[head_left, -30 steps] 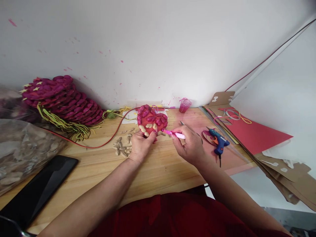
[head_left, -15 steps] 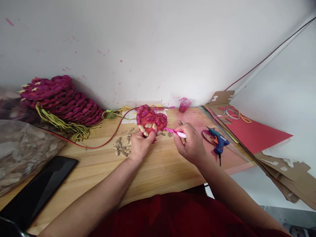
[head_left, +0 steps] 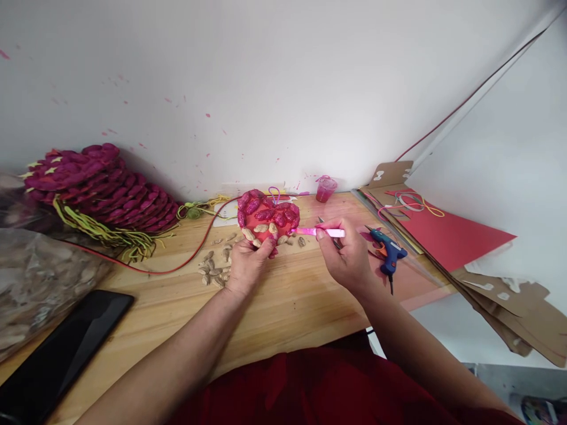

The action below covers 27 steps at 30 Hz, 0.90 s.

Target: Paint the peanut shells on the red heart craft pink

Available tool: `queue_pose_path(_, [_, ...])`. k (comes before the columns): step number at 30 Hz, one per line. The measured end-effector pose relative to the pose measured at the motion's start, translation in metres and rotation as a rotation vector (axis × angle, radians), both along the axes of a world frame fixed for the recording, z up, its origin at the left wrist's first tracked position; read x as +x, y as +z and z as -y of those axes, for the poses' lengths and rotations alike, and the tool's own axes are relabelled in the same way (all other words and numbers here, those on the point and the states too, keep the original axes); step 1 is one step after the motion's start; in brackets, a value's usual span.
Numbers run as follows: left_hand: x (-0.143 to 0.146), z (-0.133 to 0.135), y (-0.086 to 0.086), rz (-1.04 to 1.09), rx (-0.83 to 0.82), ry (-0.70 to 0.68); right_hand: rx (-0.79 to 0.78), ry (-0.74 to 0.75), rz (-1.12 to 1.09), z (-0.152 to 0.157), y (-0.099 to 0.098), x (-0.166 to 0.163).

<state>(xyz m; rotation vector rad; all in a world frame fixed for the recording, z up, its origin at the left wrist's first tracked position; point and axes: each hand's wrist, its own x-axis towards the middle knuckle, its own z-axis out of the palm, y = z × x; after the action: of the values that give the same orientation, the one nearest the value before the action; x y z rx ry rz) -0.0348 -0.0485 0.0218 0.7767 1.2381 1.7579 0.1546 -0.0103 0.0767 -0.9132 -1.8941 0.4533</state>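
Observation:
My left hand (head_left: 248, 261) grips the lower edge of a red heart-shaped card (head_left: 259, 219), thumb on its face. Peanut shells are stuck round the card's border: those along the top and right are painted magenta, while several at the lower left stay bare tan. A purple loop (head_left: 274, 193) shows at its top. My right hand (head_left: 345, 251) is closed round a paintbrush (head_left: 330, 232) with a white-pink handle, its pink-stained tip at the card's right edge. A thin dark pointed thing pokes out by that hand; its kind is unclear. Loose peanut shells (head_left: 215, 271) lie left of my left hand.
At the back stands a plastic cup (head_left: 326, 189) of pink paint. A blue glue gun (head_left: 388, 251) lies to the right, near red card sheets (head_left: 460, 236) and cardboard. Leftward are stacked magenta shell pieces (head_left: 106, 189), a bag of shells (head_left: 39, 289), a phone (head_left: 66, 348) and a red cord (head_left: 195, 254).
The brush now lies more level, and my right hand has shifted slightly right. The heart card is tipped a little differently in my left hand. The whole view has turned slightly.

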Motion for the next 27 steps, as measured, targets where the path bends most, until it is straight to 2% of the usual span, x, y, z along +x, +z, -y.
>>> queue_pose_path(10, [-0.001, -0.001, -0.004, 0.006, 0.003, 0.005, 0.042, 0.007, 0.015, 0.0, 0.002, -0.001])
queue_pose_path(16, [0.001, -0.003, -0.003, 0.116, -0.004, 0.018, 0.087, -0.001, 0.033, 0.001, 0.0, 0.0])
queue_pose_path(23, [0.004, -0.001, 0.003, 0.23, -0.053, 0.052, 0.325, 0.151, 0.142, 0.004, -0.009, -0.004])
queue_pose_path(27, [0.004, -0.001, 0.011, 0.311, -0.089, 0.049, 0.38, 0.17, 0.175, 0.001, -0.014, -0.001])
